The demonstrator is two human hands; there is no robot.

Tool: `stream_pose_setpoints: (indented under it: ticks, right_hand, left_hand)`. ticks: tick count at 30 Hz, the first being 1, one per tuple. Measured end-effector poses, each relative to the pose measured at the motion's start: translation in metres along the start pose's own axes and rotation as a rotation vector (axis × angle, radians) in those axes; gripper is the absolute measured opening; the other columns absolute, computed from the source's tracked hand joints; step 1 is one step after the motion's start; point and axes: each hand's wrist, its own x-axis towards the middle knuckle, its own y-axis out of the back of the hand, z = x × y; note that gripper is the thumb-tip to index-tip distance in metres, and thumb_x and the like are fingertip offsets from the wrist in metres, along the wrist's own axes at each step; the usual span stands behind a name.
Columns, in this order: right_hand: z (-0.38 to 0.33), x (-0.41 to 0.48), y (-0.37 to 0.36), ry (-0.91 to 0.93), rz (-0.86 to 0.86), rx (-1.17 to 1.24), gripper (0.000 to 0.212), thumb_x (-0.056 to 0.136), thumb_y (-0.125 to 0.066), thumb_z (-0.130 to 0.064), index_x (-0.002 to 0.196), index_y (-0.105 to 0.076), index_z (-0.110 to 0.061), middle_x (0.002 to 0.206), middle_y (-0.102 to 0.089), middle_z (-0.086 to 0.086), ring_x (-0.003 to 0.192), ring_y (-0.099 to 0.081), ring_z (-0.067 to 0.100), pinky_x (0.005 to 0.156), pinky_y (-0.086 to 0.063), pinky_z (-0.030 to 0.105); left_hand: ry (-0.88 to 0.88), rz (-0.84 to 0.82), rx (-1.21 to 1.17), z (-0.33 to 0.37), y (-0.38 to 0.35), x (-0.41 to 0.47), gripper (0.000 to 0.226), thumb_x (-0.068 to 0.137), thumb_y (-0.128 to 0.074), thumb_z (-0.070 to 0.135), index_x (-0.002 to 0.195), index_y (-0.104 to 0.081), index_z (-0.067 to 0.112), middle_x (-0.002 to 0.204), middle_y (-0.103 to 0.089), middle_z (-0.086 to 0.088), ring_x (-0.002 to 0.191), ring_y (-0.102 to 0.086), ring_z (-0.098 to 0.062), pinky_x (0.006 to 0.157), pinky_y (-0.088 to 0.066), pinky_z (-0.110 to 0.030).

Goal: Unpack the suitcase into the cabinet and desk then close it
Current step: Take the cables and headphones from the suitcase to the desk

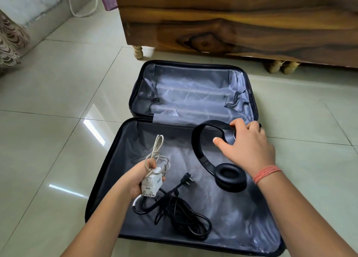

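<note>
A dark suitcase [139, 94] lies open flat on the floor, both halves lined in grey fabric. My left hand [138, 176] grips a white charger [150, 183] together with its pale coiled cable [157, 146] above the near half. Below it a black power cord [180, 212] lies tangled on the lining. Black headphones [229, 176] rest in the near half at the right. My right hand [246, 144] reaches over their upper ear cup, fingers curled on the headband; that cup is hidden under the hand. The far half holds only its straps.
A wooden cabinet [232, 20] on short turned legs stands just behind the suitcase. Glossy pale floor tiles [58, 121] surround it. A patterned curtain [9, 43] hangs at the far left, with a white cord [83, 8] on the floor behind it.
</note>
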Motion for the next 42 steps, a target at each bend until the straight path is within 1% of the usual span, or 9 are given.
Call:
stream_pose_setpoints:
  ticks: [7,11,16,22,27,30,32,37,42]
  right_hand:
    - [0.015,0.011,-0.021,-0.228,-0.159,0.629,0.040,0.067,-0.074,-0.057,0.095,-0.062,-0.030,0.107,-0.064,-0.009,0.102,-0.059,0.014,0.092,-0.046,0.034]
    - [0.004,0.014,-0.049,-0.458,-0.222,0.996,0.048,0.051,-0.076,-0.060,0.081,-0.067,-0.023,0.087,-0.070,-0.004,0.085,-0.064,0.019,0.077,-0.050,0.034]
    - [-0.004,0.003,-0.061,-0.735,-0.151,1.345,0.021,0.073,-0.079,-0.031,0.081,-0.070,-0.014,0.081,-0.067,0.001,0.077,-0.059,0.015,0.071,-0.047,0.028]
    - [-0.025,-0.026,-0.034,-1.051,-0.220,1.509,0.021,0.075,-0.077,-0.036,0.081,-0.067,-0.018,0.100,-0.068,0.007,0.093,-0.065,0.023,0.085,-0.053,0.043]
    - [-0.045,-0.043,0.077,-1.063,-0.368,1.461,0.031,0.074,-0.076,-0.043,0.093,-0.068,-0.020,0.102,-0.068,0.007,0.095,-0.064,0.025,0.085,-0.053,0.044]
    - [-0.057,-0.047,0.170,-1.058,-0.423,1.519,0.030,0.076,-0.075,-0.041,0.095,-0.068,-0.018,0.092,-0.069,0.004,0.080,-0.065,0.019,0.068,-0.052,0.031]
    - [-0.069,-0.060,0.238,-0.991,-0.459,1.561,0.030,0.076,-0.075,-0.040,0.095,-0.068,-0.018,0.088,-0.068,0.002,0.076,-0.065,0.016,0.061,-0.049,0.026]
    - [-0.089,-0.078,0.402,-0.762,-0.493,1.496,0.044,0.079,-0.071,-0.046,0.114,-0.059,-0.022,0.108,-0.062,0.007,0.097,-0.062,0.026,0.064,-0.049,0.030]
    - [-0.112,-0.118,0.502,-0.579,-0.714,1.451,0.064,0.064,-0.080,-0.053,0.113,-0.062,-0.017,0.105,-0.066,0.008,0.096,-0.065,0.025,0.070,-0.053,0.035]
  left_hand:
    - [-0.084,0.193,0.000,0.007,-0.011,0.009,0.011,0.091,-0.055,0.019,0.093,-0.064,0.013,0.071,-0.059,-0.006,0.057,-0.055,-0.020,0.061,-0.049,-0.032]
    - [-0.091,0.194,-0.045,0.018,0.000,0.005,0.015,0.092,-0.048,0.013,0.083,-0.059,0.013,0.062,-0.056,-0.007,0.054,-0.056,-0.022,0.062,-0.048,-0.035]
    - [-0.144,0.189,-0.098,0.031,0.014,-0.004,0.024,0.097,-0.044,0.018,0.079,-0.059,0.013,0.066,-0.058,-0.007,0.065,-0.057,-0.021,0.065,-0.047,-0.034]
    - [-0.099,0.196,-0.139,0.066,0.004,-0.064,0.021,0.099,-0.040,0.013,0.085,-0.056,0.011,0.075,-0.059,-0.008,0.069,-0.062,-0.020,0.065,-0.052,-0.032]
    - [-0.057,0.227,-0.149,0.104,-0.025,-0.191,0.023,0.097,-0.040,0.015,0.080,-0.054,0.011,0.078,-0.062,-0.014,0.071,-0.060,-0.022,0.067,-0.049,-0.034]
    - [-0.072,0.210,-0.240,0.134,-0.040,-0.283,0.018,0.094,-0.042,0.016,0.080,-0.052,0.011,0.079,-0.063,-0.015,0.066,-0.063,-0.022,0.057,-0.054,-0.031]
    - [-0.090,0.147,-0.353,0.150,-0.048,-0.352,0.005,0.081,-0.050,0.014,0.083,-0.049,0.010,0.083,-0.063,-0.018,0.071,-0.064,-0.027,0.057,-0.056,-0.031]
    - [-0.182,-0.038,-0.546,0.176,-0.096,-0.507,0.033,0.042,-0.076,0.015,0.072,-0.063,0.004,0.080,-0.062,-0.016,0.075,-0.062,-0.031,0.075,-0.052,-0.039]
    - [-0.308,0.084,-0.834,0.157,-0.115,-0.647,0.018,0.062,-0.056,0.012,0.078,-0.058,0.003,0.086,-0.060,-0.020,0.085,-0.057,-0.033,0.077,-0.056,-0.043]
